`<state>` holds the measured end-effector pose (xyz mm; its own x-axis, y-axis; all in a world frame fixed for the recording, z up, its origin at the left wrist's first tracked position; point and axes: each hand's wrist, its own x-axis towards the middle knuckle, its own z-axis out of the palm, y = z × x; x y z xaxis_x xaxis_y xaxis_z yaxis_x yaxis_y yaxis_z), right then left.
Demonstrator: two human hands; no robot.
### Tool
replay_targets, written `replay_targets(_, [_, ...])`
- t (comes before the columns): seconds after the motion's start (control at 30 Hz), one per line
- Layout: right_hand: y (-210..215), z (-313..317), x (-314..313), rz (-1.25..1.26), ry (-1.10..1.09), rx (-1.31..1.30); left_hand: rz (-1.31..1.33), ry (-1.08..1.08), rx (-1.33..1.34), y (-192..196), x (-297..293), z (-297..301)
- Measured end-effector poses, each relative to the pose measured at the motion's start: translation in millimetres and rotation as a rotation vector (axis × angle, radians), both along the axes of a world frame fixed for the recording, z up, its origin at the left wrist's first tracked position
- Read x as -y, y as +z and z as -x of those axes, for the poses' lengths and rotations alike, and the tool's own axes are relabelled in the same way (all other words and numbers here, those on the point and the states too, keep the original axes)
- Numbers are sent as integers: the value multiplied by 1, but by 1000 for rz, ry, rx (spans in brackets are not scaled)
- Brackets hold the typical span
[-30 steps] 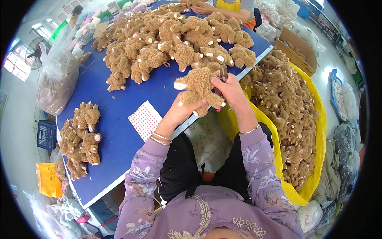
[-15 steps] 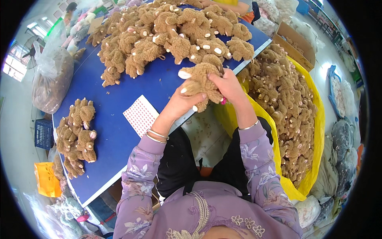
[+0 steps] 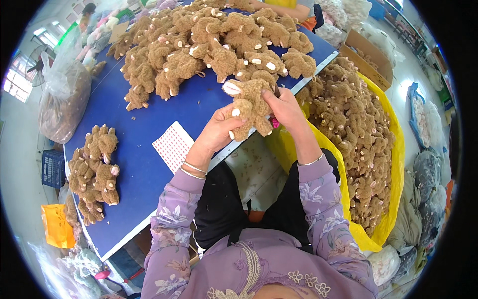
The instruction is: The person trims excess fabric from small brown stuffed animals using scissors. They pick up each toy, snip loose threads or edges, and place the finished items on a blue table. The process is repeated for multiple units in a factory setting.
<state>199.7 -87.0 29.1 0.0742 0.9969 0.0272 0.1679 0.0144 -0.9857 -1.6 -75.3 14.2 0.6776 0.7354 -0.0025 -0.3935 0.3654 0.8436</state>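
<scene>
The brown plush toy [image 3: 253, 104] is held in the air over the desk's near right edge, between the two hands. Its long axis runs roughly away from the person, with a slight slant; one pale, pink-lined ear juts out to the left at the far end, and white-tipped limbs point back toward the person. The left hand [image 3: 217, 128] has its fingers clamped on the toy's lower left, thumb on top; the right hand [image 3: 288, 109] pinches its upper right side, those fingertips partly hidden.

Just beyond the toy, a broad heap of similar toys [image 3: 191, 62] covers the far part of the blue desk [image 3: 132, 159], blocking the way ahead. A sheet of red-marked labels [image 3: 173, 147] lies flat near the left wrist, and a smaller cluster of toys [image 3: 97, 172] sits farther left. Beside the right forearm stands a yellow bag [image 3: 397, 174] full of more such toys, with a cardboard box [image 3: 371, 62] behind it. A clear plastic bag [image 3: 64, 109] rests at the desk's left side
</scene>
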Motion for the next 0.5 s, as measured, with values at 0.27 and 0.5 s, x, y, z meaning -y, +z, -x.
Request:
replay_targets(0.27, [34,0,14,176,-182,-60,3,-25,151,-8,-5,5])
replay_targets(0.5, [39,-97,9,-507,267,-1001,-117,141,157,-6,-23,0])
